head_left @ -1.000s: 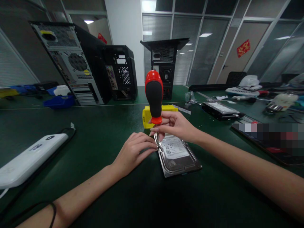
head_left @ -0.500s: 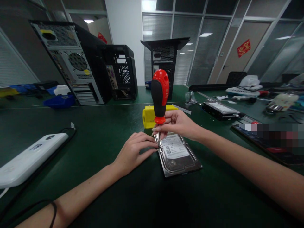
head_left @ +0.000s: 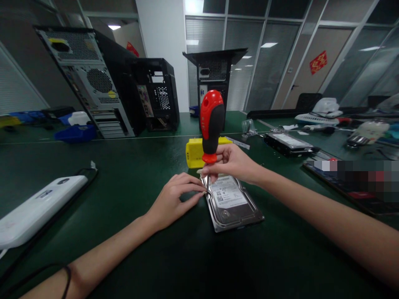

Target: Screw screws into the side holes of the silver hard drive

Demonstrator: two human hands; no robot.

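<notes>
The near-upright screwdriver [head_left: 212, 122] is pinched by its shaft in the fingers of the right hand [head_left: 237, 164]; beneath them lies the hard drive [head_left: 231, 200]. Whether anything is held in the left hand [head_left: 174, 197], fingers narrowed, cannot be told. The drive, likely rigid, is best gripped by its sides.

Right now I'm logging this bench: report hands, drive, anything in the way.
Right hand grips screwdriver, near upright. Left hand by its tip. Hard drive flat, label up. Yellow object close behind drive, apparently not blocking.

The screwdriver [head_left: 212, 126] has been rotated about its shaft, and its handle has been tipped rightward.
</notes>
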